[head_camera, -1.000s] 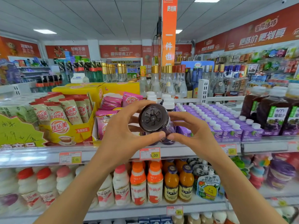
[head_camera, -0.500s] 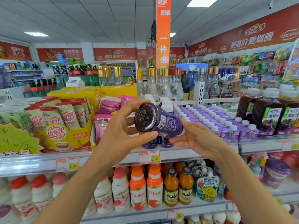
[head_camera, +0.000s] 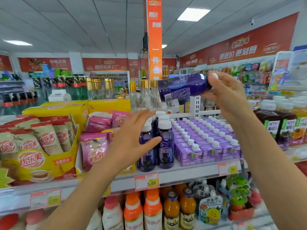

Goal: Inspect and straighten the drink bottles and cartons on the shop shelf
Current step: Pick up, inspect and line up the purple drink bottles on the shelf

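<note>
Right hand (head_camera: pixel 227 95) grips purple bottle (head_camera: pixel 182 86) above shelf (head_camera: pixel 182 177), left hand (head_camera: pixel 132 140) spread

Open air above the caps (head_camera: pixel 164 124); standing bottles (head_camera: pixel 166 146) close between pink pouches (head_camera: pixel 94 150) and purple cartons (head_camera: pixel 207 146).

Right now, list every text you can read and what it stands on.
"一件也": orange banner
"更低价 更划算": red wall sign
"优乐美": yellow box
"3.00": price tag
"NFC": purple cartons
Too blurred: print on the held bottle, other price tags.
</note>
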